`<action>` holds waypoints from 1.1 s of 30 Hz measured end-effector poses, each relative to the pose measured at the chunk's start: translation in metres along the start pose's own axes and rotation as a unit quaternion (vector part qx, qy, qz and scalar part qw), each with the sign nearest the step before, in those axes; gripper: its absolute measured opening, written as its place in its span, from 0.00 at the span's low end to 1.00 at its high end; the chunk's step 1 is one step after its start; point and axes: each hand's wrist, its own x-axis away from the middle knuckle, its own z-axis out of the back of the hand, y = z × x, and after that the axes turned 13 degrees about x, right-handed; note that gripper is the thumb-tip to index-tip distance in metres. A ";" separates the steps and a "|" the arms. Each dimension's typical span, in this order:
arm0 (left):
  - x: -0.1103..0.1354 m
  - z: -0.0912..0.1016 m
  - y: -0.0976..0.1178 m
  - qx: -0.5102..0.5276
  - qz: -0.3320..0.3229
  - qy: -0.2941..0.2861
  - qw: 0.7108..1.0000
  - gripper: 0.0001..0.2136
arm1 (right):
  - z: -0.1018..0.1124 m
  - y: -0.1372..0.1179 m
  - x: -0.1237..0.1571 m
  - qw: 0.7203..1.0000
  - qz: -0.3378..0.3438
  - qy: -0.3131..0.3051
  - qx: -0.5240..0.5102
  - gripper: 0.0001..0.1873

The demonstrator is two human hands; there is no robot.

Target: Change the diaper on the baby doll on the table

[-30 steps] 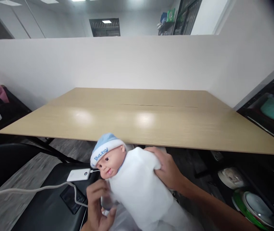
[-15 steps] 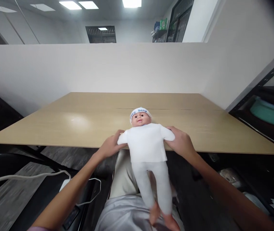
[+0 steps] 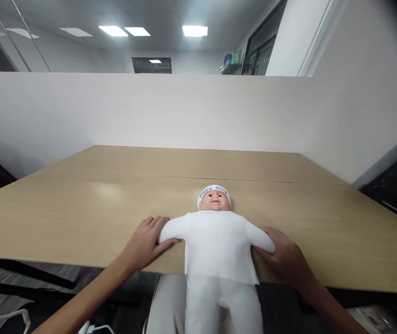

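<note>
A baby doll (image 3: 217,241) in a white suit and a white-and-blue cap lies face up on the light wooden table (image 3: 80,213). Its head points away from me and its legs hang over the near edge. My left hand (image 3: 146,243) grips the end of the doll's arm on the left side. At the other side my right hand (image 3: 283,257) holds the doll's other arm against the tabletop. Both arms of the doll are spread out.
A white partition wall (image 3: 149,111) runs behind the table. A dark shelf unit (image 3: 396,185) stands at the right. A white cable (image 3: 6,317) lies low at the left, beside a dark chair (image 3: 17,273). My light trousers (image 3: 168,306) show below the table edge.
The doll went from my lap up onto the table, first held upright by its arms, now laid flat on its back. Both hands came down to the tabletop with it.
</note>
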 end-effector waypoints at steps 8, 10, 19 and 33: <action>-0.097 -0.010 -0.057 0.015 -0.036 0.005 0.999 0.24 | -0.035 0.022 -0.105 0.998 0.035 -0.055 0.005 0.19; -0.124 -0.012 -0.069 0.019 -0.034 0.017 0.999 0.25 | -0.047 0.033 -0.131 0.998 0.046 -0.051 0.001 0.20; -0.216 -0.029 -0.113 -0.023 0.021 0.142 0.989 0.28 | -0.098 0.060 -0.230 0.999 -0.003 0.030 0.010 0.22; -0.240 -0.035 -0.148 -0.060 0.109 0.188 0.974 0.19 | -0.136 0.098 -0.255 0.996 -0.004 0.058 0.062 0.31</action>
